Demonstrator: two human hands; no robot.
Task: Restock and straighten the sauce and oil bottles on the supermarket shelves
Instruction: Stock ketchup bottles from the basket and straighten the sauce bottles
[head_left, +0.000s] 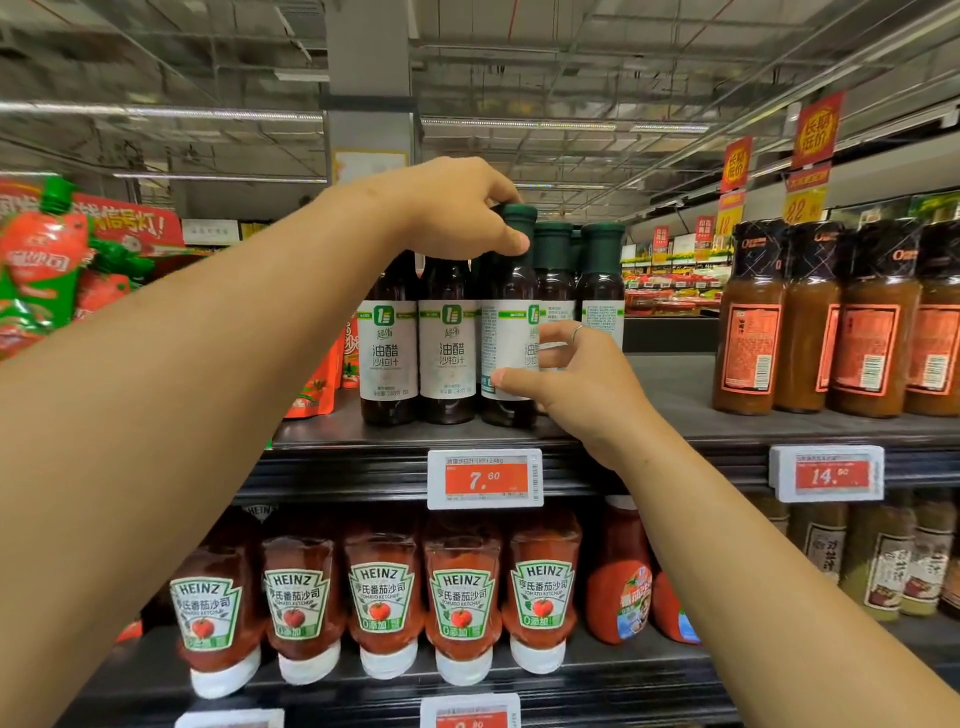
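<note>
A dark vinaigrette bottle (509, 332) with a white label and green cap stands at the front of the top shelf (665, 415), its label turned partly sideways. My left hand (457, 208) grips its green cap from above. My right hand (566, 374) holds the bottle's lower body, thumb on the label's front and fingers round the right side. Two matching bottles (418, 343) stand to its left with labels facing forward. More of the same bottles (597, 280) stand behind it on the right.
Brown sauce bottles (831, 317) stand at the right of the top shelf. Red pouches (47, 270) hang at the left. On the shelf below stands a row of upside-down Heinz ketchup bottles (379, 597). Price tags (485, 478) clip to the shelf edge.
</note>
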